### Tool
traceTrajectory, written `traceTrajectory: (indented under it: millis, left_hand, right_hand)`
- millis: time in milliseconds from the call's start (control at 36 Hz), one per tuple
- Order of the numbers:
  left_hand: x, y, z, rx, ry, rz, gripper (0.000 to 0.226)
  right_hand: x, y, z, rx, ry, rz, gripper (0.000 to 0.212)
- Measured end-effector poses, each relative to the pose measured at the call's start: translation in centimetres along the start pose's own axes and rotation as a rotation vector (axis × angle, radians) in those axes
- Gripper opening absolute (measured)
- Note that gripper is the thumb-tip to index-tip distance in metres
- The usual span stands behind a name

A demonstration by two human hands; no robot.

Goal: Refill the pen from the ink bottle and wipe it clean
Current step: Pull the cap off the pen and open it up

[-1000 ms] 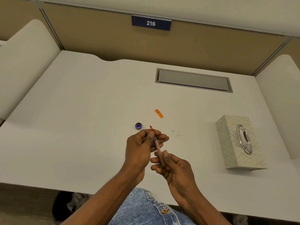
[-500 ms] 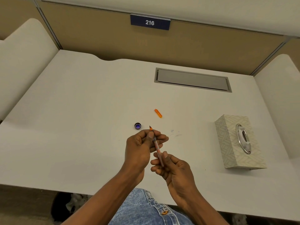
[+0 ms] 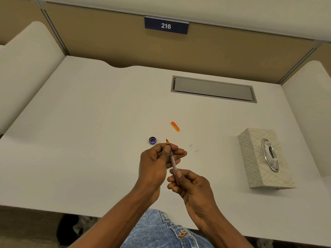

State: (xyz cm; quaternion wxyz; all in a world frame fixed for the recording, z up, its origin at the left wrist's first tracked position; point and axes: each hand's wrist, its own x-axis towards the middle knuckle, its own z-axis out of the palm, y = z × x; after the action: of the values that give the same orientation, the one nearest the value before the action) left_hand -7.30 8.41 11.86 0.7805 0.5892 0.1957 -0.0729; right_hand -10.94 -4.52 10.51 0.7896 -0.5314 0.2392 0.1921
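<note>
Mid-frame, the left hand [image 3: 155, 165] pinches the pen [image 3: 173, 162] near its nib and the right hand [image 3: 195, 190] pinches its rear; the pose is same as before.

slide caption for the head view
Left hand and right hand hold a pen over a desk, near an orange piece, a small lid and a tissue box.

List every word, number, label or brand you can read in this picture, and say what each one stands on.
"216": white digits on the dark blue plate at the top of the partition behind the desk.
Tissue box: leaf pattern only, no lettering visible.
Pen and orange cap: any markings are too small to read.
</note>
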Motion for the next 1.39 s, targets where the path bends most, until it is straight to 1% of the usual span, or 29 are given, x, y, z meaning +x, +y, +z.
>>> traceTrajectory:
  millis: [250,389,556,806,1000,1389]
  left_hand:
    - [0.7,0.1,0.0,0.022,0.008,0.01,0.028]
    - [0.9,0.1,0.1,-0.003,-0.004,-0.006,0.028]
    - [1.1,0.2,0.1,0.007,-0.008,-0.007,0.028]
    - [1.2,0.3,0.2,0.011,-0.01,-0.006,0.027]
    - [1.4,0.3,0.2,0.021,-0.012,-0.011,0.028]
    - [1.2,0.3,0.1,0.017,-0.017,-0.013,0.028]
  right_hand:
    - [0.5,-0.1,0.2,0.03,0.018,-0.001,0.036]
    - [0.7,-0.3,0.3,0.006,0.01,-0.006,0.031]
    - [0.8,-0.3,0.1,0.004,0.03,-0.016,0.034]
    - [0.8,-0.5,0.4,-0.001,0.014,-0.001,0.028]
    - [0.9,-0.4,0.4,0.011,0.026,-0.003,0.033]
    - [0.7,-0.5,0.2,-0.007,0.032,-0.003,0.031]
